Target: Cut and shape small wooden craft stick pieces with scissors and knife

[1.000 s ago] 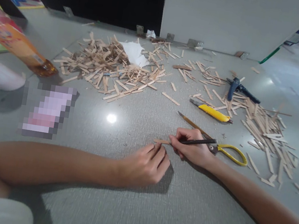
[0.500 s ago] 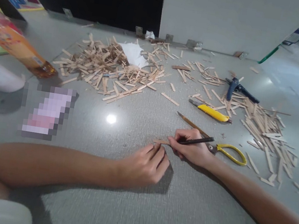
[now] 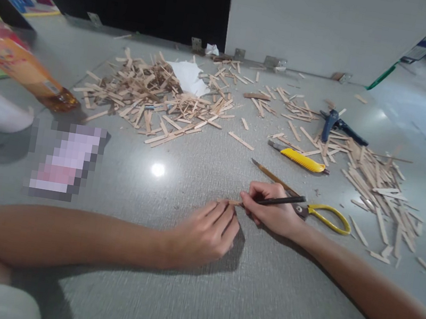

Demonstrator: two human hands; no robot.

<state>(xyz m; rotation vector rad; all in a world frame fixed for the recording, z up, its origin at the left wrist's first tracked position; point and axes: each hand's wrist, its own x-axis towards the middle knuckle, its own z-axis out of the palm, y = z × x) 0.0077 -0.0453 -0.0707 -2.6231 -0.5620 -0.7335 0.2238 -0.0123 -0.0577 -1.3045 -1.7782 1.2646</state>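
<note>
A short wooden stick (image 3: 230,202) lies flat on the grey floor in the middle of the view. My left hand (image 3: 205,234) presses on its near side with the fingertips. My right hand (image 3: 272,209) grips a dark pencil (image 3: 281,200), tip down at the stick's right end. Most of the stick is hidden under my fingers. Yellow-handled scissors (image 3: 327,219) lie just right of my right hand, and a second brown pencil (image 3: 271,175) lies just behind it.
A yellow utility knife (image 3: 302,160) and a blue glue gun (image 3: 334,123) lie further back. Heaps of wooden sticks (image 3: 154,93) spread at back left and at right (image 3: 378,186). An orange bottle (image 3: 21,64) lies at left by a blurred pink item (image 3: 65,158).
My left fingertips have shifted slightly along the stick. The right hand and pencil stay at the stick's end; the view has drifted a little.
</note>
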